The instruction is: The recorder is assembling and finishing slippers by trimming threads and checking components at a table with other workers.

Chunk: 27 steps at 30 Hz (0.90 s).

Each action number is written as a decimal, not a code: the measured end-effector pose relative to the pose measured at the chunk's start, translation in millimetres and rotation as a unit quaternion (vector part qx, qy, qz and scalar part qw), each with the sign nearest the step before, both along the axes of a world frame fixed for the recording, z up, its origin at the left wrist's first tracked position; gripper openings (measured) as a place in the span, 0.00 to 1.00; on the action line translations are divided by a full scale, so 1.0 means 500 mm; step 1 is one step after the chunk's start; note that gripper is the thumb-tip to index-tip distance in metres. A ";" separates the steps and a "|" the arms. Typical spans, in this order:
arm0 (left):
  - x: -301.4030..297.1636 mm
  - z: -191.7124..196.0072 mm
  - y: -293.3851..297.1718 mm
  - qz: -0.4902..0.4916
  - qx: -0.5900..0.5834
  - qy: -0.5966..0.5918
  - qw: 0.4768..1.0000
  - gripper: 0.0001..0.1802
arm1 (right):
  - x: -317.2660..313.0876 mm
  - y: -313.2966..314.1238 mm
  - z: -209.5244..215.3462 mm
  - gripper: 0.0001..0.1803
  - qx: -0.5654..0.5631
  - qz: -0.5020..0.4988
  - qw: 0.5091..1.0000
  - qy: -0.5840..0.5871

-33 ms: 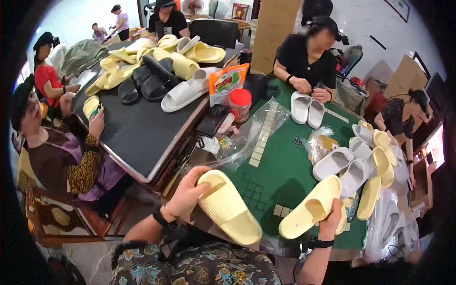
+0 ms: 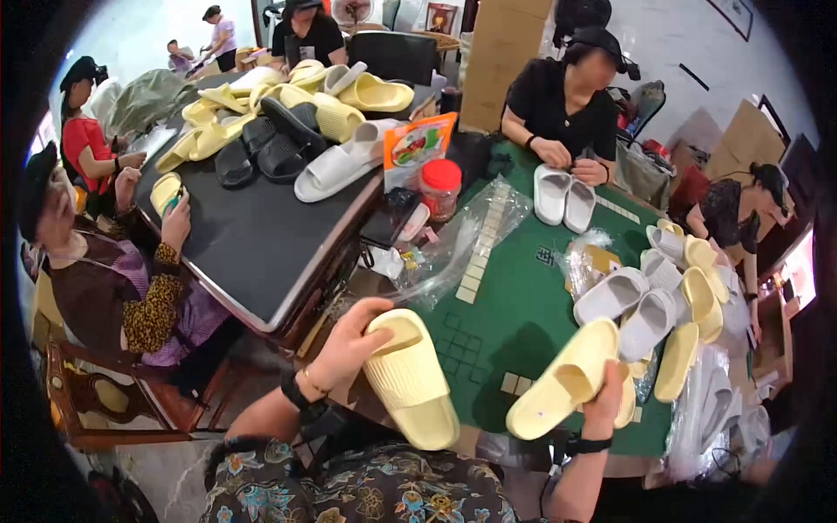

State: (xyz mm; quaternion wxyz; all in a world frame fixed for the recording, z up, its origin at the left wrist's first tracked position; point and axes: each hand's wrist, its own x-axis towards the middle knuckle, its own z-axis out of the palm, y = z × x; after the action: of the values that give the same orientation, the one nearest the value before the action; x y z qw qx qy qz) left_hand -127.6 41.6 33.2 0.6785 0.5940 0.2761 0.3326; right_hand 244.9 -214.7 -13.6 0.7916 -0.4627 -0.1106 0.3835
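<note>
My left hand (image 2: 344, 349) is closed round the upper end of a pale yellow slide slipper (image 2: 408, 383). The thumb lies on top, and the ribbed strap faces up. In my right hand (image 2: 603, 397) is another pale yellow slipper (image 2: 554, 392), gripped at its right side with its sole slanting down to the left. Both slippers hang apart over the near edge of a green table (image 2: 488, 336). Just beyond the right one lie grey slippers (image 2: 649, 322) and more yellow slippers (image 2: 702, 305) in a heap.
Across the table a person handles light grey slippers (image 2: 565, 200). Clear plastic bags (image 2: 697, 410) lie at the right edge. A red-lidded jar (image 2: 440, 187) stands by an orange pouch (image 2: 418, 144). On the dark table (image 2: 253, 253) are piled slippers; a seated person there holds one.
The left slipper has swung its lower end to the left and hangs more upright. The right slipper has shifted slightly up and left. Both stay in my hands.
</note>
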 end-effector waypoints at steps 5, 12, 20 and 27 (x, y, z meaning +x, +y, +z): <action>0.120 -0.058 0.001 0.019 0.071 0.055 0.996 0.25 | -0.082 0.104 -0.044 0.30 -0.151 0.097 0.952 -0.248; 0.066 -0.116 -0.083 0.019 0.328 0.219 0.919 0.40 | -0.144 0.077 -0.080 0.47 -0.268 0.165 0.872 -0.374; 0.079 -0.203 -0.120 0.103 0.222 0.150 0.958 0.26 | -0.220 0.105 -0.061 0.40 -0.305 0.176 0.769 -0.533; 0.107 -0.071 -0.109 0.080 0.304 0.131 0.940 0.27 | -0.218 0.063 -0.069 0.44 -0.270 0.204 0.837 -0.430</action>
State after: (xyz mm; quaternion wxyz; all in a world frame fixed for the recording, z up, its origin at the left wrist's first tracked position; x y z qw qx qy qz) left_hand -74.2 -13.0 -2.4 0.3941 0.7865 0.2950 0.3730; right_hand 135.8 -182.9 -48.0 0.4118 -0.7435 -0.4236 0.3134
